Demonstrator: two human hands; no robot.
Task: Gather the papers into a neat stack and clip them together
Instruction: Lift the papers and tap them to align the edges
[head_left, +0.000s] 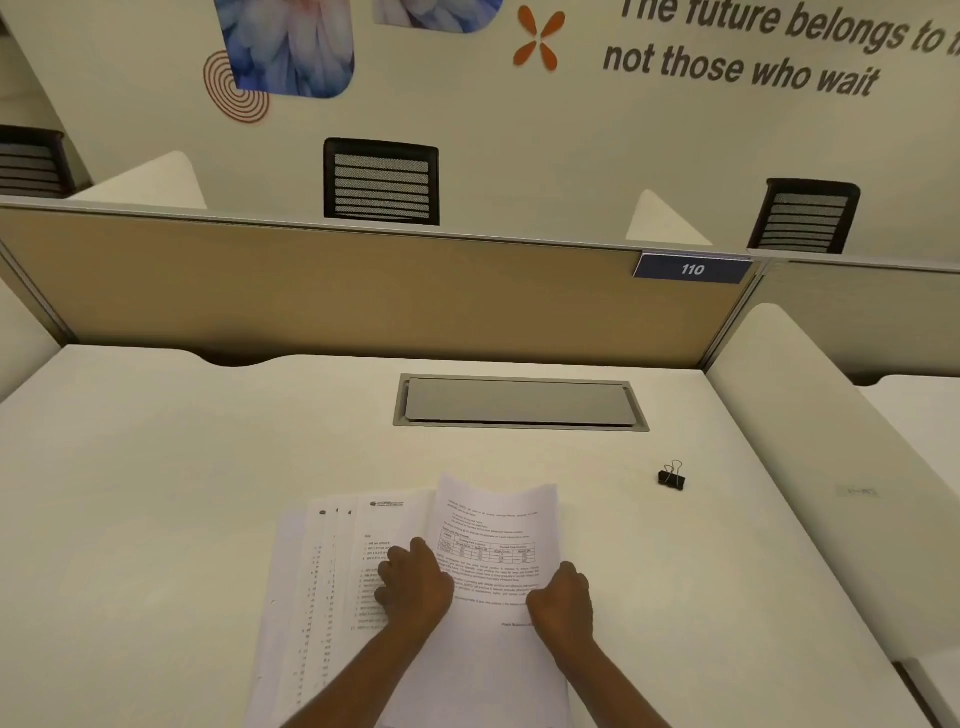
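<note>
Several printed papers (337, 561) lie fanned out on the white desk (156, 467) in front of me, their left edges staggered. The top sheet (493, 525), printed with a table, sits skewed to the right with its far edge lifted slightly. My left hand (413, 579) presses down on the papers near the top sheet's left edge, fingers curled. At the top sheet's right edge my right hand (563, 597) grips the paper. A black binder clip (671, 476) stands apart on the desk, to the far right of the papers.
A grey cable-port lid (519, 402) is set into the desk beyond the papers. A tan partition (363, 291) with a "110" tag (692, 269) closes off the back. A white side divider (810, 441) borders the right. Black chairs stand behind the partition.
</note>
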